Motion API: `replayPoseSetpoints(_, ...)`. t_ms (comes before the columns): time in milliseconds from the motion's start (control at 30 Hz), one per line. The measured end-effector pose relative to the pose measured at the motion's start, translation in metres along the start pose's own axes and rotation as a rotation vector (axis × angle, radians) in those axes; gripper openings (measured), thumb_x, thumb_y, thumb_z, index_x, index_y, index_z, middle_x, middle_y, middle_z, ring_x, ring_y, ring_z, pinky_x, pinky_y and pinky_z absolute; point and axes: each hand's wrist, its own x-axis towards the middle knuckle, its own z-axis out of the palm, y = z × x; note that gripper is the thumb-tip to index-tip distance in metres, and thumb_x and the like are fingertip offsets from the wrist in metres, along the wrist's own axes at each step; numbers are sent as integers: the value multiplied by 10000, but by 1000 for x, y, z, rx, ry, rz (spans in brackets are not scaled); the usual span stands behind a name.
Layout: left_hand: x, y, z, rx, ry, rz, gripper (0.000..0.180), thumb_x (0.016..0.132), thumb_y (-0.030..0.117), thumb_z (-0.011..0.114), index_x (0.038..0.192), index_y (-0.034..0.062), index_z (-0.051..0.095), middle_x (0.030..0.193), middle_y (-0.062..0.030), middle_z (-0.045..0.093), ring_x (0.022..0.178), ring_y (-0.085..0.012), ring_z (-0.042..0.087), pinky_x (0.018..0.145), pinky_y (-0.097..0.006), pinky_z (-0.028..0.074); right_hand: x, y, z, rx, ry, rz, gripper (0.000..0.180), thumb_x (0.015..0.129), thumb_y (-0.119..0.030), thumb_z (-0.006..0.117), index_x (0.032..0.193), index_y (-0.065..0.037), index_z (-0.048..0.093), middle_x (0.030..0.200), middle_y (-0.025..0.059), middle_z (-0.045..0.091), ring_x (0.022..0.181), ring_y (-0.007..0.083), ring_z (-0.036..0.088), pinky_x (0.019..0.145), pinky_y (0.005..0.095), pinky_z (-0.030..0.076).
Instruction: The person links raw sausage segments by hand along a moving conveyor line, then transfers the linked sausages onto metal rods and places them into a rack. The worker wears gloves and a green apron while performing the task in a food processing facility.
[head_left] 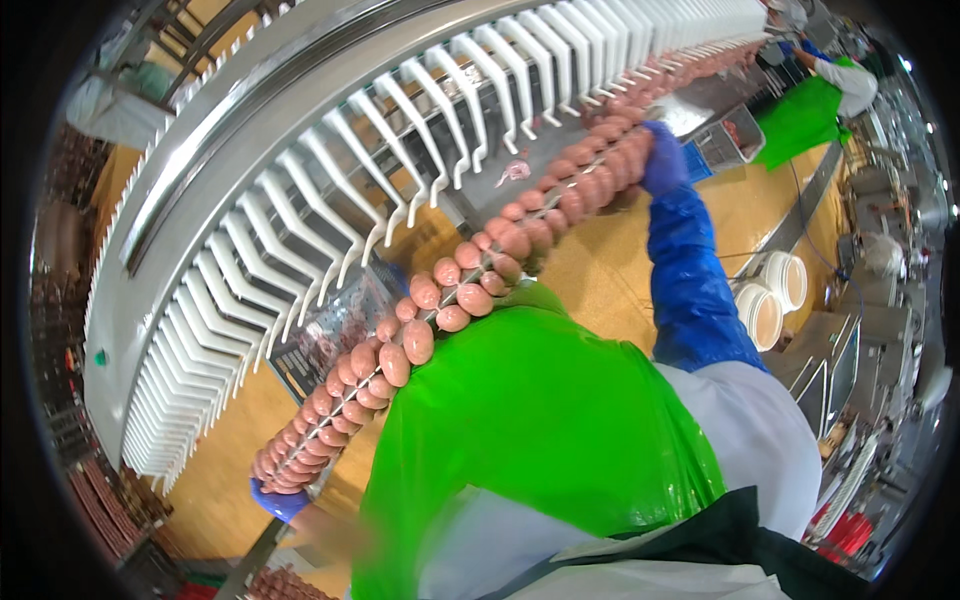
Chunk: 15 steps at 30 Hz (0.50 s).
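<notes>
Beside white hooks [605, 45], hands [664, 160] holding metal rod [433, 315], sausages [513, 241] along it

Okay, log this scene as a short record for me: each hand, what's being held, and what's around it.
Left hand: purple-gloved, holding the rod's left end
Right hand: purple-gloved, holding the rod's right end, blurred
Held: metal rod lined on both sides with pink sausages
Beyond the rod: row of white hooks along a metal rail
Right side: white buckets on yellow floor
Upper right: another person in a green apron
</notes>
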Motion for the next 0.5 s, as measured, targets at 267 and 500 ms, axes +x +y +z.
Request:
replayPoseSetpoints(267,7,-174,268,56,-466,-299,419,910,371,436,1134,58,602,1189,-146,610,1093,-282,580,995,-426,433,-22,13,86,1312,-213,1037,204,925,-241,501,979,-64,587,933,93,607,894,182,585,843,336,495)
replayPoseSetpoints(500,-6,-269,466,185,-736,-326,432,908,386,435,1152,67,592,1207,-149,597,1109,-286,569,1003,-426,427,1,21,119,1436,-111,1046,173,932,-208,502,905,-60,586,848,74,607,827,172,591,798,306,508)
